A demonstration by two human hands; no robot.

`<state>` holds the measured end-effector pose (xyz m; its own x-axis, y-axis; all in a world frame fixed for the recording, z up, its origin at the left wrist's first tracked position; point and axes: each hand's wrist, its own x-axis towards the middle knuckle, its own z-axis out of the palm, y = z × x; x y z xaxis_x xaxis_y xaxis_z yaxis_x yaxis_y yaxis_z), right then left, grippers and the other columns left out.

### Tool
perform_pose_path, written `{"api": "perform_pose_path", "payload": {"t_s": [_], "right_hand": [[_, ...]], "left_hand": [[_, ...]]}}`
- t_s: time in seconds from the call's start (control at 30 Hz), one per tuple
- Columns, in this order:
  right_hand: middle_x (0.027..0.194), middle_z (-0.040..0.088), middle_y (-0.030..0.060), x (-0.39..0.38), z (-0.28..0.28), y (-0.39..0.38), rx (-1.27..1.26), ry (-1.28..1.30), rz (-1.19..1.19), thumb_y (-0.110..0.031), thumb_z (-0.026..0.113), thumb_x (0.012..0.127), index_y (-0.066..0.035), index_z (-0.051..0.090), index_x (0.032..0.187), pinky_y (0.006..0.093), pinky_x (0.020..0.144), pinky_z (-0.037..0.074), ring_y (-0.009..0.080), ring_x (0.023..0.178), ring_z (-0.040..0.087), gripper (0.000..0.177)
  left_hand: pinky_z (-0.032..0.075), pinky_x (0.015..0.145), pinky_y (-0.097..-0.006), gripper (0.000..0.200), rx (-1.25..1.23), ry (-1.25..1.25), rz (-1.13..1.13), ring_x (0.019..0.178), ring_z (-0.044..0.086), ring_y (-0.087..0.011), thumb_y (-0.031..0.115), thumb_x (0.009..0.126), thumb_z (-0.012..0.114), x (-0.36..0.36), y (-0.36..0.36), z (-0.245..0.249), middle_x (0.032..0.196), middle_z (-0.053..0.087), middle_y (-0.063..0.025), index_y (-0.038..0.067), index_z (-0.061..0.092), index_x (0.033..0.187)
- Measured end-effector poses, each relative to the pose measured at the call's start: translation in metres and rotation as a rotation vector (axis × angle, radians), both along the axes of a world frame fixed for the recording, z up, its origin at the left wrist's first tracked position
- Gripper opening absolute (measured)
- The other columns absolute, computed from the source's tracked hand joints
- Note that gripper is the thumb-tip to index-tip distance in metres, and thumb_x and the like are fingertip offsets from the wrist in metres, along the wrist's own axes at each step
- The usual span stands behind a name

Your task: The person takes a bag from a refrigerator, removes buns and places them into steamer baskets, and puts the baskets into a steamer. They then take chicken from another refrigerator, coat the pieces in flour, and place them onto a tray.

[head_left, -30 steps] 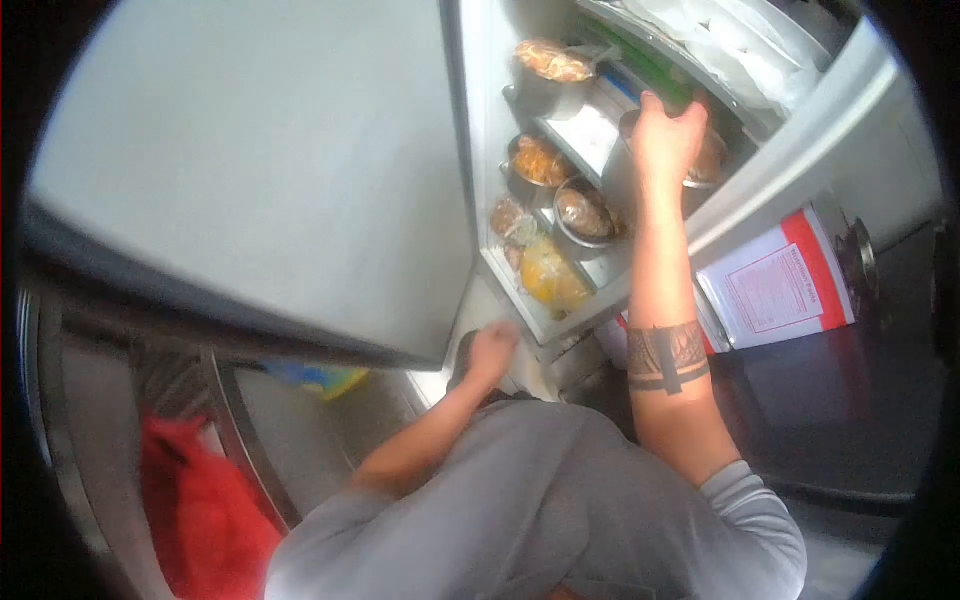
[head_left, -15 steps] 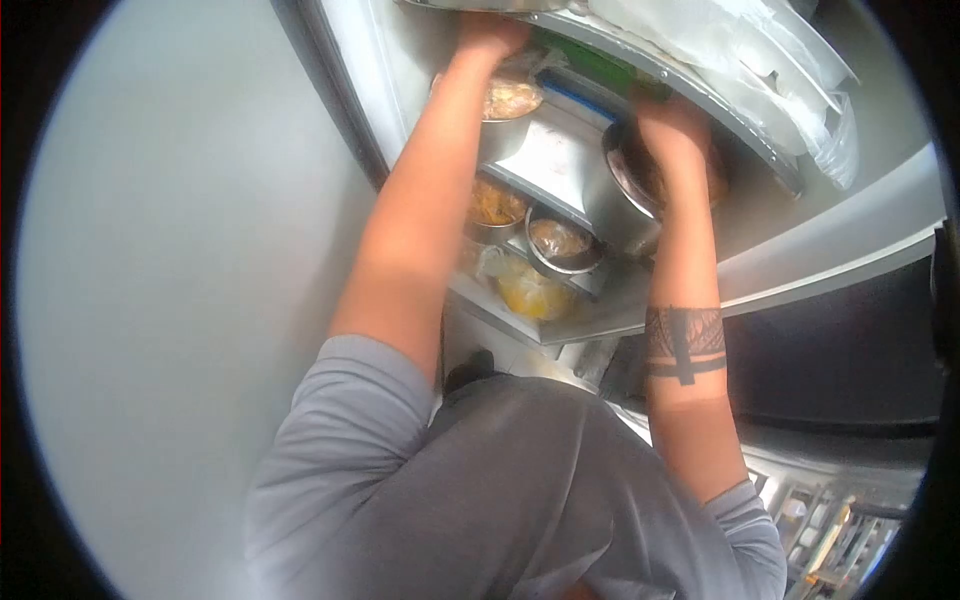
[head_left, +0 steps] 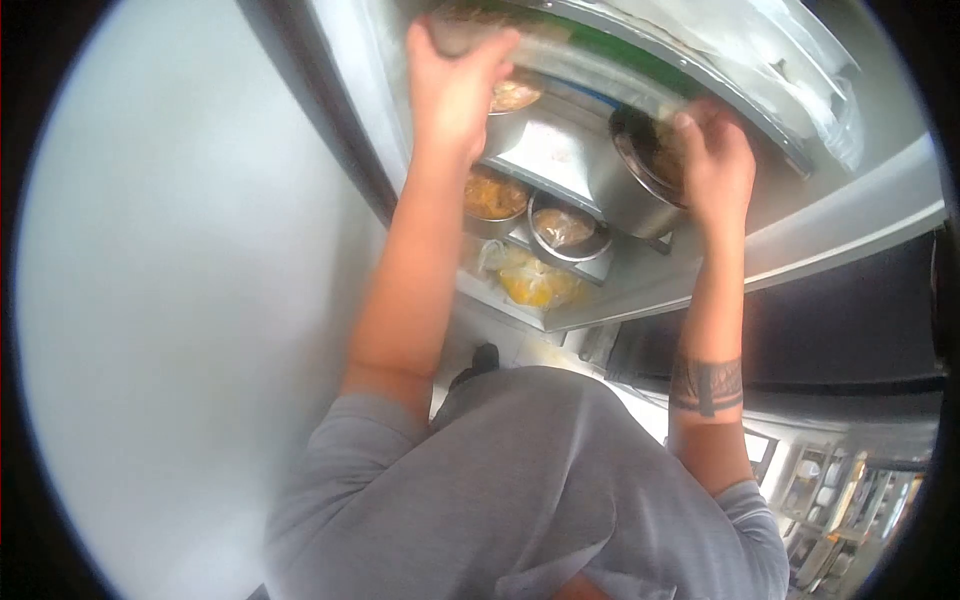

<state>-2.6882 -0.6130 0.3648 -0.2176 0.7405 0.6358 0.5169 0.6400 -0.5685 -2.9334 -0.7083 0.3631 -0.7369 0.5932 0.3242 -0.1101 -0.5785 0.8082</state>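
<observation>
My left hand [head_left: 455, 85] and my right hand [head_left: 718, 160] are inside an open fridge, at opposite ends of a long, see-through container [head_left: 590, 68]. Motion blurs the container, and its contents cannot be made out. Thumb and fingers of the left hand curl round its left end; the right thumb presses on its right end. Behind it shows a green surface [head_left: 625, 55]. Just below the right hand stands a deep metal pot [head_left: 640, 205]. Close to the left hand is a bowl with plastic-wrapped food [head_left: 515, 97].
Plastic bags [head_left: 740, 50] lie on the shelf above, whose metal edge [head_left: 770, 150] runs close over the right hand. Lower down are a pot of orange food [head_left: 495, 195], a metal pot [head_left: 570, 235] with a bagged item and a yellow bag [head_left: 540, 285]. The fridge door [head_left: 200, 300] fills the left.
Both hands have drawn back from deep under the upper shelf, and the see-through container has come into view between them. The right hand has moved slightly right, away from over the pot.
</observation>
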Motion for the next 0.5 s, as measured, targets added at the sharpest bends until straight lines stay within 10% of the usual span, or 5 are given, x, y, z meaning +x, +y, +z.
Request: {"api": "perform_pose_path", "payload": {"t_s": [0.07, 0.23, 0.5], "right_hand": [[0.112, 0.073, 0.0218, 0.010, 0.012, -0.038, -0.157, -0.052, 0.039, -0.033, 0.074, 0.093, -0.003, 0.069, 0.117, 0.0419, 0.098, 0.051, 0.0345, 0.110, 0.070, 0.038], [0.108, 0.070, 0.0147, 0.019, 0.024, -0.079, 0.405, -0.361, -0.102, -0.032, 0.077, 0.091, -0.005, 0.074, 0.104, 0.0465, 0.099, 0.046, 0.0341, 0.107, 0.063, 0.031], [0.096, 0.068, 0.0215, -0.016, 0.058, -0.111, 0.053, -0.519, 0.264, -0.023, 0.062, 0.101, 0.000, 0.071, 0.093, 0.0511, 0.080, 0.051, 0.0418, 0.090, 0.065, 0.026]], "left_hand": [[0.060, 0.090, -0.0408, 0.094, -0.021, -0.009, -0.005, 0.111, 0.066, -0.0310, 0.001, 0.085, 0.080, 0.023, -0.024, -0.001, 0.139, 0.053, -0.0240, -0.007, 0.019, 0.156], [0.055, 0.099, -0.0350, 0.101, -0.095, 0.187, 0.070, 0.125, 0.056, -0.0258, 0.004, 0.082, 0.084, 0.039, -0.056, -0.032, 0.147, 0.039, -0.0206, 0.003, 0.017, 0.158], [0.058, 0.097, -0.0366, 0.096, -0.015, 0.064, -0.003, 0.125, 0.056, -0.0257, -0.002, 0.083, 0.081, 0.055, -0.074, -0.043, 0.143, 0.041, -0.0183, 0.006, 0.017, 0.156]]}}
